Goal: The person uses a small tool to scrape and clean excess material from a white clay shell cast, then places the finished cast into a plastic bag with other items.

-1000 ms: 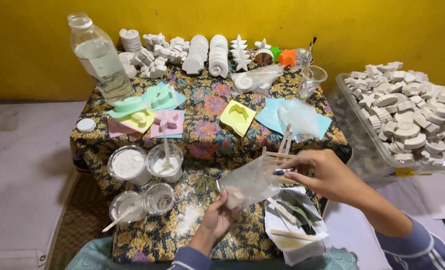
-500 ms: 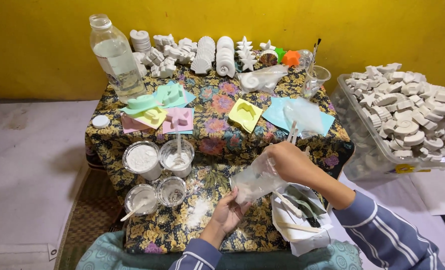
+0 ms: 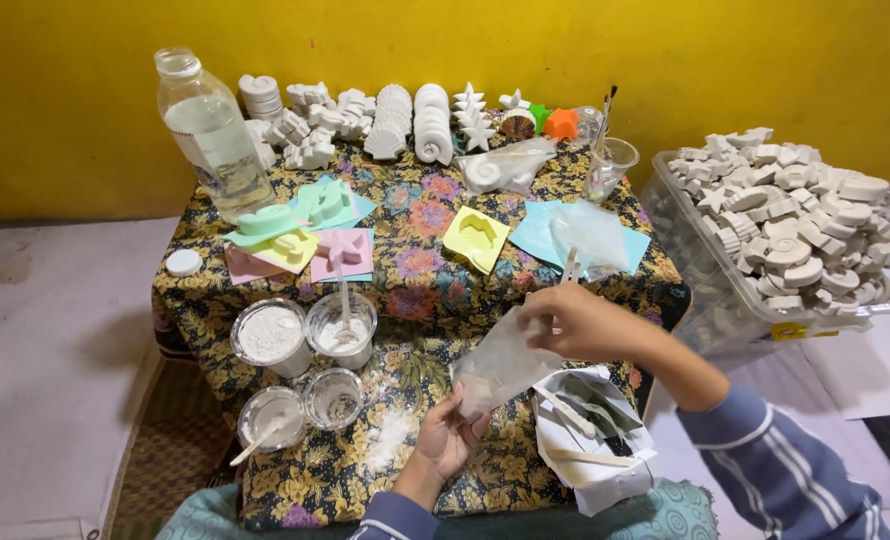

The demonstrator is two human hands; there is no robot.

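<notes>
My left hand [image 3: 447,437] and right hand [image 3: 572,322] fingers both grasping clear plastic bag [image 3: 502,362] above floral desk [image 3: 415,240], beside cups of white powder [image 3: 271,335].

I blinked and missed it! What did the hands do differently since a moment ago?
The right hand slid left along the clear plastic bag and now pinches its top. The left hand keeps its grip on the bag's lower end. The cups of white powder and the moulds stayed put.

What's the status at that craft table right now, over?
Left hand grips the lower end of the clear plastic bag. Right hand pinches its top, wooden sticks alongside. Cups of white powder close by, not blocking.
</notes>
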